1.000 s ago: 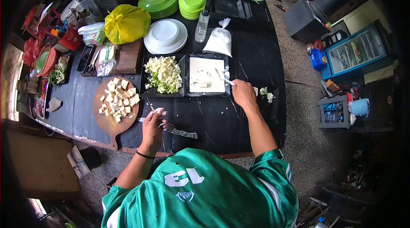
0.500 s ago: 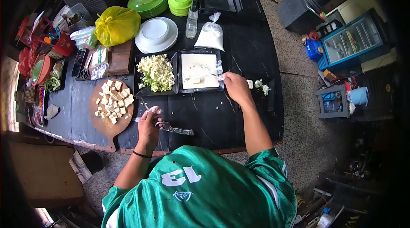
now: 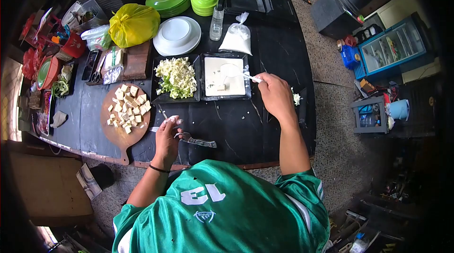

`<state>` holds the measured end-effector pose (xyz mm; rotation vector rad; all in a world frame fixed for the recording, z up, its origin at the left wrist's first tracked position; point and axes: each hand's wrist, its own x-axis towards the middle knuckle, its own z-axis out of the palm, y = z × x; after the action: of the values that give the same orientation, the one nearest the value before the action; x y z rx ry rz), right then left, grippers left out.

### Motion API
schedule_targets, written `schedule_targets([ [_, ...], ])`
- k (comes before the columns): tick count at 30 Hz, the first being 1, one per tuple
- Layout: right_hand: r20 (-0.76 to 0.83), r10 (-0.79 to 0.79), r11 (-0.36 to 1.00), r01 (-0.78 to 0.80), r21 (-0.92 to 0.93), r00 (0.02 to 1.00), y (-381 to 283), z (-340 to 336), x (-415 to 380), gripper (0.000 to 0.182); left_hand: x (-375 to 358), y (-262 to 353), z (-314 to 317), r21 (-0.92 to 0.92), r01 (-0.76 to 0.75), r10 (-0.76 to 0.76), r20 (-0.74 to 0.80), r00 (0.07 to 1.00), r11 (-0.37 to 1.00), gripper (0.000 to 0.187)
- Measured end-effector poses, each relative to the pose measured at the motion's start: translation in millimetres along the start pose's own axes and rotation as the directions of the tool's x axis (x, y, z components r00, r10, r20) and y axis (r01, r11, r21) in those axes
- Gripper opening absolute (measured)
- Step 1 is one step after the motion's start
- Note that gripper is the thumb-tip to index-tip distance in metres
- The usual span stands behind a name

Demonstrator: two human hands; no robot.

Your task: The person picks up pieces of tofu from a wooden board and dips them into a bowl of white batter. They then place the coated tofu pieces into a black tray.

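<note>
My right hand (image 3: 275,93) is closed round the handle of a spoon (image 3: 254,78); its bowl is over a square black dish (image 3: 226,97) of white liquid. A pale cube (image 3: 221,87) sits in the liquid. My left hand (image 3: 167,132) is closed round a thin metallic utensil (image 3: 161,110) whose kind I cannot make out. A knife (image 3: 201,142) lies on the table beside and partly behind that hand. To its left, a round wooden board (image 3: 113,132) carries several pale tofu-like cubes (image 3: 128,106). Chopped cabbage-like greens (image 3: 175,78) fill another black dish (image 3: 156,96).
Behind the dishes stand white plates (image 3: 176,37), a clear bottle (image 3: 216,23) and a bag of white powder (image 3: 236,40). Green plates (image 3: 168,0) and a yellow plastic bag (image 3: 134,26) are farther back. Scissors (image 3: 98,71) lie at left, near a wooden block (image 3: 137,61).
My right hand has moved slightly right, drawing the spoon up and right over the white liquid. My left hand keeps its grip in nearly the same place. The whole view has shifted slightly.
</note>
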<state>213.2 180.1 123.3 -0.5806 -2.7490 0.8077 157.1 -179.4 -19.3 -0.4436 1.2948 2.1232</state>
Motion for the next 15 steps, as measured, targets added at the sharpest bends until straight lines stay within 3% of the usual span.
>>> schedule_targets([
  [15,0.03,-0.051,0.987,0.055,-0.151,0.998,-7.5,-7.2,-13.4,0.023,2.2,-3.5,-6.9,-0.016,0.006,-0.006,0.001,1.0,1.0,0.024],
])
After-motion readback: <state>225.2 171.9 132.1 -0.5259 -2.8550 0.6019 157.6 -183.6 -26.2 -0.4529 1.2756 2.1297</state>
